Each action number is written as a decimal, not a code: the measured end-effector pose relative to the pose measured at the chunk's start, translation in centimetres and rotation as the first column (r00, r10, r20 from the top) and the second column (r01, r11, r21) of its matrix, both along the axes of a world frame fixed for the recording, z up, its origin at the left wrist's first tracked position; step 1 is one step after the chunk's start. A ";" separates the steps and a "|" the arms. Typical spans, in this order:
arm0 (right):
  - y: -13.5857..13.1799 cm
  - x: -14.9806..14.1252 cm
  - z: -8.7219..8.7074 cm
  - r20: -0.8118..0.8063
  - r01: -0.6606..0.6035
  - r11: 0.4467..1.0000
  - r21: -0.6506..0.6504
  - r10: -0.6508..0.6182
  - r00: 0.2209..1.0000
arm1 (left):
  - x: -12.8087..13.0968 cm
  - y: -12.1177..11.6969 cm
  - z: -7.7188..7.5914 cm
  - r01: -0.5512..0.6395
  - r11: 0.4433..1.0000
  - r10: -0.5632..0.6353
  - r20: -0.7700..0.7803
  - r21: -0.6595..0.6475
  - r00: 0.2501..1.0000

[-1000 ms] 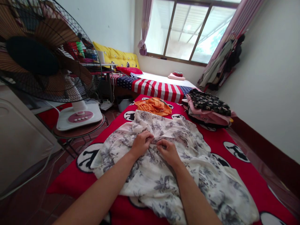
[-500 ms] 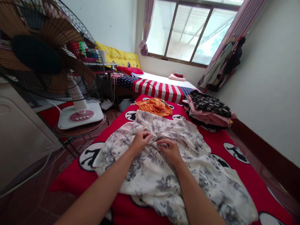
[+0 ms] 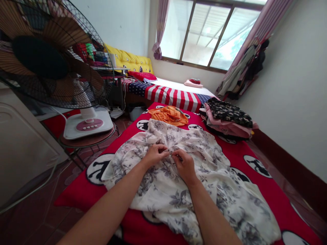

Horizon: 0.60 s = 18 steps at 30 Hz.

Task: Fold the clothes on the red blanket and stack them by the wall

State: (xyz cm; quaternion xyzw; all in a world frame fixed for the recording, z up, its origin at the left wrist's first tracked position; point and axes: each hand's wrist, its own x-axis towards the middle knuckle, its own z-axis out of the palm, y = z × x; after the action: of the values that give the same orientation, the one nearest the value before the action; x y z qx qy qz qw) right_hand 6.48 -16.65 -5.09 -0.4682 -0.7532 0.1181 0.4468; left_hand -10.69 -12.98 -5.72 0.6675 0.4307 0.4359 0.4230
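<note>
A white garment with a grey floral print (image 3: 176, 197) lies spread and wrinkled over a red cloth (image 3: 145, 224) with black-and-white round patches. At the middle of the garment, my left hand (image 3: 156, 154) pinches its fabric between thumb and fingers. Close on the right, my right hand (image 3: 184, 165) also pinches the fabric, its fingertips almost touching those of the left. Whatever small part of the garment sits between the fingertips is too fine to make out. Just beyond the garment's far edge lies a crumpled orange cloth (image 3: 170, 115).
A folded stack of clothes (image 3: 227, 117) rests at the far right of the red cloth. To the left, a large fan (image 3: 88, 126) stands on a round stool (image 3: 87, 141). Behind is a bed with a striped, starred cover (image 3: 173, 97). Clothes (image 3: 242, 71) hang by the right wall.
My hands have come closer together at the garment's middle. My right hand's fingers have curled into a tighter pinch. The garment lies where it was.
</note>
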 end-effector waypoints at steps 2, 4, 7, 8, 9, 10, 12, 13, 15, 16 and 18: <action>-0.2 -0.1 0.1 0.021 -0.031 0.999 0.038 0.031 0.999 | -0.1 -0.1 0.0 0.012 1.000 -0.012 -0.016 0.020 1.000; -0.2 -0.2 0.2 0.032 -0.043 0.997 0.061 0.041 0.999 | -0.1 -0.1 0.0 0.008 0.998 -0.005 -0.056 0.056 0.998; -0.2 -0.3 0.2 0.026 -0.018 0.997 0.078 0.016 1.000 | -0.1 -0.3 -0.1 -0.016 0.995 0.027 -0.105 0.099 0.994; -0.2 -0.3 0.1 0.018 -0.004 0.996 0.084 0.003 1.000 | -0.1 -0.3 -0.1 -0.017 0.995 0.028 -0.109 0.096 0.994; -0.1 -0.3 0.1 0.006 0.008 0.996 0.091 -0.009 1.000 | -0.1 -0.3 -0.2 -0.012 0.996 0.021 -0.104 0.087 0.994; -0.1 -0.3 0.1 -0.009 0.016 0.995 0.100 -0.015 1.000 | -0.1 -0.3 -0.2 -0.005 0.997 0.012 -0.092 0.073 0.996; 0.0 -0.3 0.1 -0.043 0.017 0.994 0.111 -0.012 0.999 | 0.0 -0.4 -0.1 0.003 0.999 0.000 -0.063 0.049 0.998; 0.0 -0.3 0.1 -0.058 0.013 0.993 0.114 -0.006 0.998 | 0.0 -0.4 0.0 0.003 0.999 -0.001 -0.050 0.043 0.999; 0.1 -0.3 0.1 -0.075 -0.002 0.993 0.118 0.011 0.997 | 0.0 -0.4 0.0 -0.006 0.999 0.007 -0.041 0.045 0.999; 0.1 -0.3 0.1 -0.079 -0.009 0.992 0.122 0.018 0.997 | 0.0 -0.4 0.0 -0.009 0.999 0.012 -0.044 0.051 0.999; 0.1 -0.3 0.0 -0.084 -0.017 0.991 0.132 0.028 0.996 | 0.0 -0.4 0.0 -0.012 0.998 0.016 -0.054 0.068 0.998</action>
State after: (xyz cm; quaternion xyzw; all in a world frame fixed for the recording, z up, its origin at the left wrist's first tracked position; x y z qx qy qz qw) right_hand 6.19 -16.56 -5.10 -0.4237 -0.7449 0.0934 0.5069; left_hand -10.66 -13.38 -5.70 0.6900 0.4316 0.4351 0.3852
